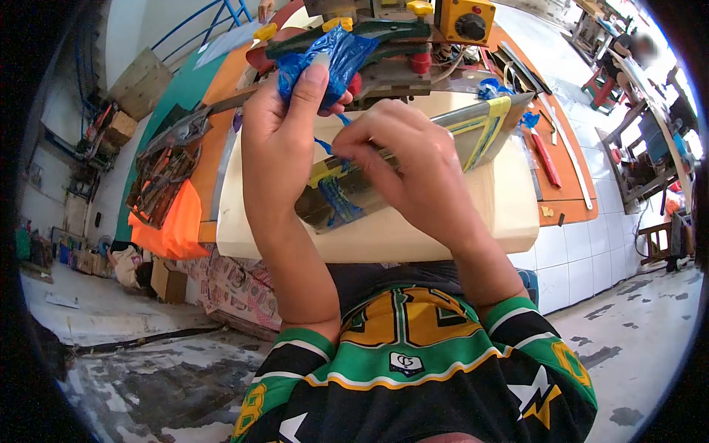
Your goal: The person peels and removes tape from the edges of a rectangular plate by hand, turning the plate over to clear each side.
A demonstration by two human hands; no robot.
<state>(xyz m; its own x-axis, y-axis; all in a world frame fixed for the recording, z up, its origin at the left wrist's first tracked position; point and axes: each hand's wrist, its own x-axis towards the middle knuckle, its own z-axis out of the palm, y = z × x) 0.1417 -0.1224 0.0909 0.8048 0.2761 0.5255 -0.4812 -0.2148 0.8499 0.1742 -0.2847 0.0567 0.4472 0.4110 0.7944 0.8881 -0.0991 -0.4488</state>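
My left hand [299, 107] is raised and closed around a crumpled bundle of blue plastic film [340, 50], its thumb pressed on top. A thin twisted blue plastic strip [323, 145] shows between my two hands. My right hand [413, 159] has its fingers curled in a pinch at that strip; the fingertips are partly hidden. Below it, a long dark flat piece [443, 125] lies slanted, bound with yellow tape [484, 133] towards its right end. Blue plastic wrapping [340, 199] goes around the piece near its left end.
A cream padded board [502, 221] lies under the piece. Behind stands a machine with a yellow control box [467, 21]. At right are a red-handled tool [545, 159] and a steel ruler [569, 151]; at left, a pile of dark scraps [166, 166] and orange cloth [173, 225].
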